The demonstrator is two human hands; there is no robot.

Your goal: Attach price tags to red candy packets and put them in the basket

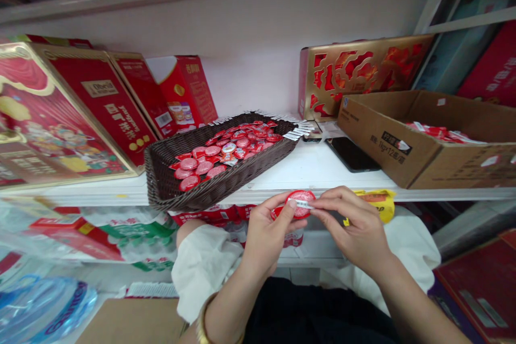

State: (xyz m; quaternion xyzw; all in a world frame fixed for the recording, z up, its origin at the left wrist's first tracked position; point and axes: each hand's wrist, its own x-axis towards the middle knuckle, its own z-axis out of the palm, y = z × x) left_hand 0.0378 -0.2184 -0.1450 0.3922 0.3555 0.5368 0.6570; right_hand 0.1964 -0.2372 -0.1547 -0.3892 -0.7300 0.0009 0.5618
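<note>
As both hands meet on the near side of the basket (242, 174), one round red packet (301, 212) sits between them, out in front of the basket's right end. Packet: single, disc-shaped, shiny film wrapper; judged light, the film likely slippery, the contents probably firm yet liable to crack under a hard squeeze. Suitable hold: by the edge, thumb on the face, fingers behind, light pressure only. Left hand (269, 234): grasps the packet at its left side in that manner, thumb tip on the face. Right hand (357, 228): pinches the right end of a white strip (303, 204) between thumb and forefinger. Strip: one, narrow, printed, lying across the packet's face; judged thin, limp and easily creased, best taken by its very end; whether it is stuck down cannot be told. Further strips (299, 130): many, along the basket's far rim and right end, ends jutting outward. Similar packets (234, 148): a loose heap inside the basket, mostly red. Phone (352, 154): one, dark, flat, right of the basket. Carton (374, 140): one, brown, open-topped, farther right of the basket, more red packets within.
</note>
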